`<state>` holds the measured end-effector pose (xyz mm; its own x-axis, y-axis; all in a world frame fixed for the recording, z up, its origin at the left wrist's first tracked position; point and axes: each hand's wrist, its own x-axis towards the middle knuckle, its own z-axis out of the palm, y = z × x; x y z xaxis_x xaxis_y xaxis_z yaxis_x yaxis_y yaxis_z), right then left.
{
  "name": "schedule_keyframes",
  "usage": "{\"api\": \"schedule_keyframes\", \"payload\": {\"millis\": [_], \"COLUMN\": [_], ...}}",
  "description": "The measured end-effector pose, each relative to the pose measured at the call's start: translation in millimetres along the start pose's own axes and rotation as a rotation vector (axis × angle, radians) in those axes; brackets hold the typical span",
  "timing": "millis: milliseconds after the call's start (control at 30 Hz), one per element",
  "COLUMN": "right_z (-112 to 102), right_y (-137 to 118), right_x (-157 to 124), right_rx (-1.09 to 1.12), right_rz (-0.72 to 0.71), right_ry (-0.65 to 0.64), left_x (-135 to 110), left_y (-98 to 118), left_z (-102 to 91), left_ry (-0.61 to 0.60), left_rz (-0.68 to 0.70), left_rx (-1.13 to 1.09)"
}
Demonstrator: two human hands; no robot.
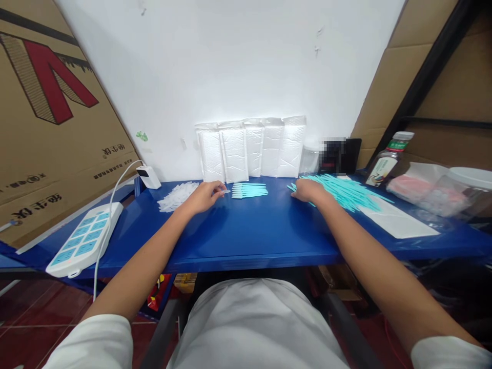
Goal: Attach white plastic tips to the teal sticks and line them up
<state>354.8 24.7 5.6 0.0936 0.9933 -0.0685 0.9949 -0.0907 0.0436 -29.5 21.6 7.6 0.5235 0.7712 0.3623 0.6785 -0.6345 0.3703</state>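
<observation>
My left hand (205, 196) rests on the blue table (246, 236), its fingers pinched on a small clear cap (226, 191). A heap of clear caps (177, 196) lies just left of it. To the right of that hand sits a neat row of teal sticks (249, 190). My right hand (309, 191) lies palm down at the left edge of a loose pile of teal sticks (344, 190); its fingers curl onto the sticks, and whether they grip one is hidden.
White bubble mailers (251, 148) lean on the wall behind. A white power strip (86, 240) and charger (148, 177) sit at the left. A bottle (388, 160), plastic bags (426, 192), a white sheet (397, 223) and a dark device (340, 155) stand at the right. Cardboard flanks both sides.
</observation>
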Motion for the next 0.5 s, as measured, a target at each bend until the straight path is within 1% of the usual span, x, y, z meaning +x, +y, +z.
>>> {"api": "schedule_keyframes", "payload": {"millis": [133,333,500], "right_z": [-1.0,1.2,-0.7], "right_y": [1.4,0.9,1.8], "right_x": [0.5,1.9,0.6], "right_rx": [0.008,-0.006,0.005], "right_rz": [0.036,-0.004,0.016], "right_ry": [-0.001,-0.009,0.008], "left_x": [-0.2,0.1,0.1], "left_y": [0.9,-1.5,-2.1], "left_z": [-0.1,1.1,1.3], "left_ry": [0.006,0.007,0.006], "left_rz": [-0.005,-0.010,-0.009], "left_rx": [0.019,0.029,0.021]}}
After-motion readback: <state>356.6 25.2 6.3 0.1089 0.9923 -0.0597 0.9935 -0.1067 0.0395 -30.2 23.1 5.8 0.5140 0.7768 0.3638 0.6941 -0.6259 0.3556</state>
